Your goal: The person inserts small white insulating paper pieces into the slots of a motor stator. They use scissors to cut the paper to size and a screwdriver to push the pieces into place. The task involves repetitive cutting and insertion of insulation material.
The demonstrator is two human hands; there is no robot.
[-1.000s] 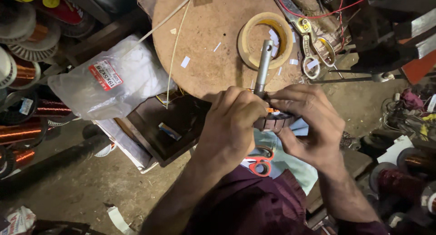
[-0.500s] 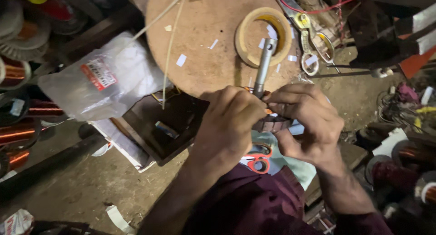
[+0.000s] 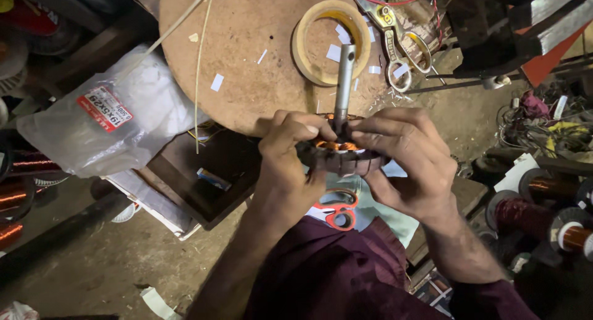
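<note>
Motor core (image 3: 346,160) sits between both hands, just below the near edge of the round wooden board (image 3: 247,60); its steel shaft (image 3: 343,85) points up and away over that board, long axis toward the tape roll (image 3: 332,43); left hand (image 3: 290,165) clamps the core's left rim, fingers curled shut; right hand (image 3: 407,162) wraps the right rim, fingertips pressing on the copper windings (image 3: 336,146); both equally near; red scissors (image 3: 333,209) lie under the core.

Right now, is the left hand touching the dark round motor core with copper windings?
Touching. The head view shows the left hand gripping the rim of the dark round motor core, fingertips pressed on top.
</note>
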